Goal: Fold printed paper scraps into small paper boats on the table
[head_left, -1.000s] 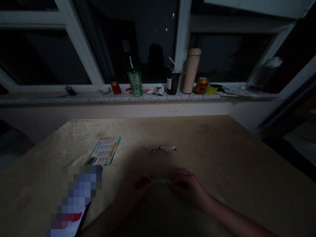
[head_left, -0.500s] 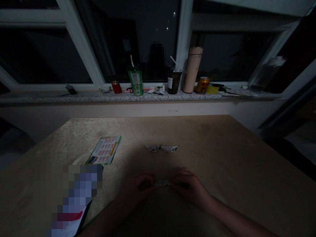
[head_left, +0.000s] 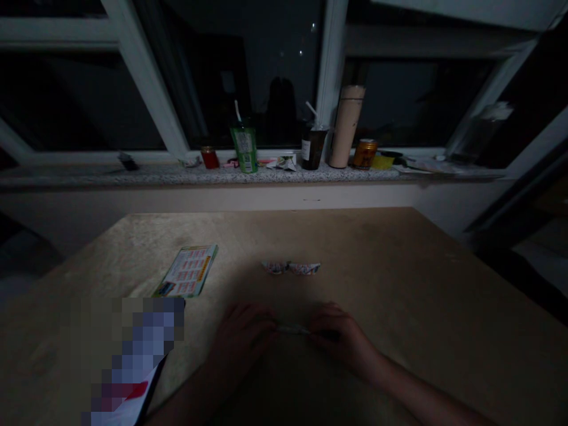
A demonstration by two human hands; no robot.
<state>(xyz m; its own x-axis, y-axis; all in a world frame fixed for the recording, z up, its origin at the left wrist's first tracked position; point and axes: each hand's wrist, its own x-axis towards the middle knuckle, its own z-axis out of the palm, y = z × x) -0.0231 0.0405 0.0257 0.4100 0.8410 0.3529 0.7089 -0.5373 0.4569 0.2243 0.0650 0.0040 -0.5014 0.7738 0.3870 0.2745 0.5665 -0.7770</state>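
- The strip [head_left: 293, 329], thin and pale, is at the lower centre of the frame, between both hands; it is too dim to make out print.
- The right hand [head_left: 339, 336], right of it, pinches its right end between thumb and fingertips.
- The left hand [head_left: 242, 334] is at its left end, fingers close together; too dark to tell whether they grip or only touch.
- Two folded wrappers [head_left: 304, 269], printed, lie side by side at the centre of the table [head_left: 377, 254], above the hands.
- At centre left lies a card [head_left: 189, 271]; below it, a pixelated object [head_left: 146, 337] with a dark edge.
- Along the sill [head_left: 168, 176], upper centre: green cup [head_left: 245, 148], dark cup [head_left: 313, 148], flask [head_left: 346, 130], can [head_left: 365, 155].
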